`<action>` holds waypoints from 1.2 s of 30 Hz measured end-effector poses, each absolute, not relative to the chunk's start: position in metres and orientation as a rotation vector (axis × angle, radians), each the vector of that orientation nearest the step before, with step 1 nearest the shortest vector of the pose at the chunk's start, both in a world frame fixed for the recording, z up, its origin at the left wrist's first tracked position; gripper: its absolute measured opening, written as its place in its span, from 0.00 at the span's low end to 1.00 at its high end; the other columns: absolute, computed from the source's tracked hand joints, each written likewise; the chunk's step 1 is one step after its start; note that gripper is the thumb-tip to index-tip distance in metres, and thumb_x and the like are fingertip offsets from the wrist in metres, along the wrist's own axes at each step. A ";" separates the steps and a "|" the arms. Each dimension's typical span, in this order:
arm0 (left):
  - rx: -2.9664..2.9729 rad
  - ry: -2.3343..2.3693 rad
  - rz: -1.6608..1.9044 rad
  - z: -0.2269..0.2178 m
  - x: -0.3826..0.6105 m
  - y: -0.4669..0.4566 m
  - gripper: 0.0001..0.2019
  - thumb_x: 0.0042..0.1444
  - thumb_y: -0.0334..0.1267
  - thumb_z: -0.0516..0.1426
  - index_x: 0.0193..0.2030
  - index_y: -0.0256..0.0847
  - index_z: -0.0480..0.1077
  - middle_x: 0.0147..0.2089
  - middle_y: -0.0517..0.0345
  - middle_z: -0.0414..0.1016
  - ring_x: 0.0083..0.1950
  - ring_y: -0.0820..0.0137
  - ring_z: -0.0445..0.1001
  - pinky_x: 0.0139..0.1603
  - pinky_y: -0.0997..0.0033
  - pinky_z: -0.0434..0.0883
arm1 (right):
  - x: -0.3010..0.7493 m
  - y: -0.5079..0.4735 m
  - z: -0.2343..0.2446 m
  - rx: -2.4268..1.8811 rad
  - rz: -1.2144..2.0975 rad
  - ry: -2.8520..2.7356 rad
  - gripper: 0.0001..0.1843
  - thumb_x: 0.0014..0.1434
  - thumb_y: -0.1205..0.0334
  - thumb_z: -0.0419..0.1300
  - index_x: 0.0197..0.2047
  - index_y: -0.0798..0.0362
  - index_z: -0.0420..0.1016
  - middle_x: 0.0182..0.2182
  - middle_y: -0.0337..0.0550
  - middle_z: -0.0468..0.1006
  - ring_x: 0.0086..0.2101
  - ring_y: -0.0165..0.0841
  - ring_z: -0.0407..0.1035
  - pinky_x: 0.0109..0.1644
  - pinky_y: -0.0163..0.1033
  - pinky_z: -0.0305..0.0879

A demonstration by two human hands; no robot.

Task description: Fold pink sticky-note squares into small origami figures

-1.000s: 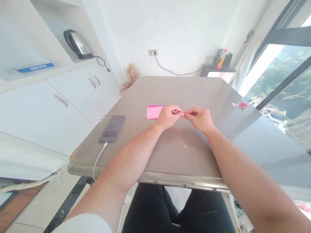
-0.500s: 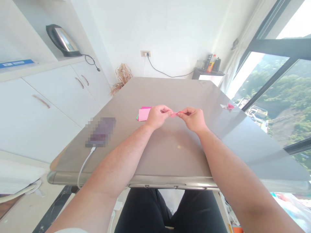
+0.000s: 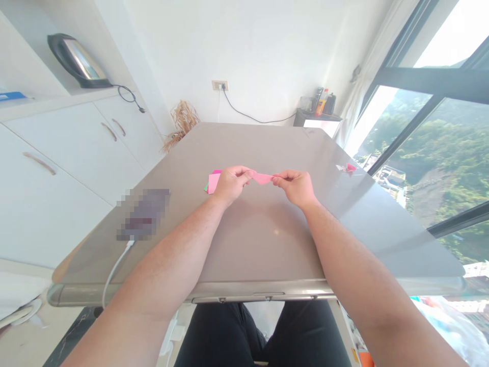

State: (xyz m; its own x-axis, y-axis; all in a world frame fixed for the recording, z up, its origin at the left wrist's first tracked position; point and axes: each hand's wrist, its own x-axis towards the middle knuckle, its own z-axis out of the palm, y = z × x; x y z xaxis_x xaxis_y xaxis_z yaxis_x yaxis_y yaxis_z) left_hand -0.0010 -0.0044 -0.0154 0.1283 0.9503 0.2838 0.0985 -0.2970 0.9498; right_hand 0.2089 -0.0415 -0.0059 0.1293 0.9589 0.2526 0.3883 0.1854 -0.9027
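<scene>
A folded piece of pink paper (image 3: 263,178) is stretched between my two hands above the middle of the table. My left hand (image 3: 233,184) pinches its left end between thumb and fingers. At the opposite end, my right hand (image 3: 296,186) grips it the same way. Just beyond the left wrist lies a small stack of coloured paper (image 3: 213,184), light pink on top with magenta and green edges showing. My left hand hides part of that stack.
The grey table (image 3: 244,244) carries a blurred phone-like device (image 3: 144,214) with a white cable (image 3: 114,270) at the left. Pink and clear scraps (image 3: 349,168) lie near its right edge. A kettle (image 3: 80,61) stands on the left shelf; bottles (image 3: 322,102) stand behind the table.
My hands have drawn slightly apart, and more of the pink paper shows between them. The whole view has shifted a little, so things appear further left.
</scene>
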 end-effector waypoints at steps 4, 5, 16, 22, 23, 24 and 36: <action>1.496 1.090 1.325 -0.015 0.003 -0.006 0.11 0.54 0.46 0.65 0.37 0.41 0.81 0.27 0.57 0.74 0.27 0.74 0.68 0.29 0.72 0.65 | 0.207 -0.043 -0.005 -1.366 0.689 -1.437 0.10 0.50 0.53 0.69 0.29 0.50 0.84 0.23 0.37 0.76 0.24 0.28 0.61 0.29 0.37 0.59; 1.449 1.100 1.336 -0.015 0.006 -0.008 0.12 0.54 0.47 0.65 0.38 0.40 0.81 0.30 0.56 0.76 0.28 0.73 0.70 0.28 0.73 0.66 | 0.206 -0.044 -0.005 -1.360 0.676 -1.425 0.10 0.50 0.52 0.68 0.29 0.49 0.84 0.24 0.37 0.77 0.24 0.29 0.62 0.29 0.37 0.60; 1.035 0.891 1.290 -0.017 0.032 -0.021 0.16 0.58 0.44 0.64 0.50 0.37 0.76 0.48 0.47 0.81 0.43 0.63 0.83 0.49 0.58 0.79 | 0.188 -0.048 -0.017 -1.215 0.444 -1.641 0.07 0.54 0.58 0.64 0.34 0.48 0.84 0.34 0.40 0.84 0.34 0.34 0.76 0.42 0.41 0.72; 1.164 0.855 1.224 -0.019 0.030 -0.021 0.19 0.54 0.41 0.66 0.52 0.37 0.77 0.56 0.44 0.78 0.49 0.58 0.81 0.50 0.52 0.80 | 0.190 -0.049 -0.011 -1.315 0.686 -1.569 0.12 0.54 0.50 0.66 0.33 0.49 0.83 0.30 0.41 0.83 0.32 0.33 0.74 0.39 0.39 0.70; 1.192 0.844 1.205 -0.020 0.030 -0.022 0.19 0.54 0.41 0.67 0.52 0.37 0.77 0.56 0.43 0.78 0.50 0.57 0.80 0.50 0.51 0.80 | 0.191 -0.049 -0.010 -1.324 0.708 -1.564 0.12 0.53 0.50 0.67 0.32 0.50 0.83 0.29 0.40 0.83 0.31 0.33 0.73 0.38 0.39 0.69; 1.214 0.834 1.190 -0.020 0.029 -0.023 0.20 0.53 0.41 0.67 0.52 0.37 0.78 0.56 0.43 0.78 0.50 0.57 0.80 0.51 0.51 0.79 | 0.191 -0.048 -0.010 -1.330 0.732 -1.559 0.12 0.52 0.50 0.67 0.31 0.50 0.82 0.29 0.40 0.82 0.31 0.33 0.73 0.36 0.38 0.68; 1.363 0.836 1.138 -0.021 0.026 -0.023 0.20 0.56 0.43 0.64 0.55 0.39 0.77 0.47 0.48 0.82 0.47 0.59 0.81 0.50 0.52 0.79 | 0.193 -0.049 -0.010 -1.264 0.897 -1.542 0.12 0.53 0.53 0.66 0.36 0.51 0.82 0.32 0.42 0.83 0.32 0.32 0.74 0.39 0.39 0.69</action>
